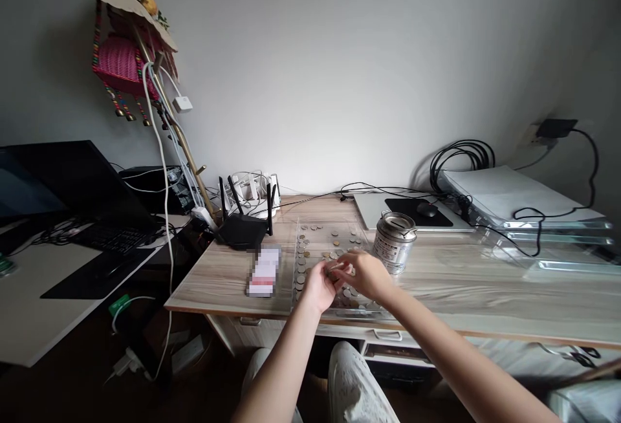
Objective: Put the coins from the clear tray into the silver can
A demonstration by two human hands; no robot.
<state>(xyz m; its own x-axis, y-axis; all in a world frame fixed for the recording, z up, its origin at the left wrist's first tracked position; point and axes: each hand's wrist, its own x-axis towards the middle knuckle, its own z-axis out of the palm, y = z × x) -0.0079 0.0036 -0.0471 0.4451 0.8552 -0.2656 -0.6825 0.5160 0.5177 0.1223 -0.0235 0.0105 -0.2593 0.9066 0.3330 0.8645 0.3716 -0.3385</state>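
My left hand (319,287) is cupped, palm up, over a clear plastic tray (294,284), with what look like a few coins (332,274) in its palm. My right hand (367,275) reaches across from the right, its fingers pinched together at the left fingertips. Whatever is between those fingers is too small to make out. Silver coins (301,279) run down the tray's left side, and a few gold-coloured ones (336,242) lie farther in. Both hands hide part of the tray. Just behind my right hand stands a metal tin (394,245) with a slotted lid and wire handle.
A phone (264,272) with a blurred screen lies left of the tray, with a black router (244,230) behind it. At the back right are a mouse (427,209) on a black pad, coiled cables (460,151) and stacked clear trays (533,222). The wooden desk's front edge (466,331) is near me.
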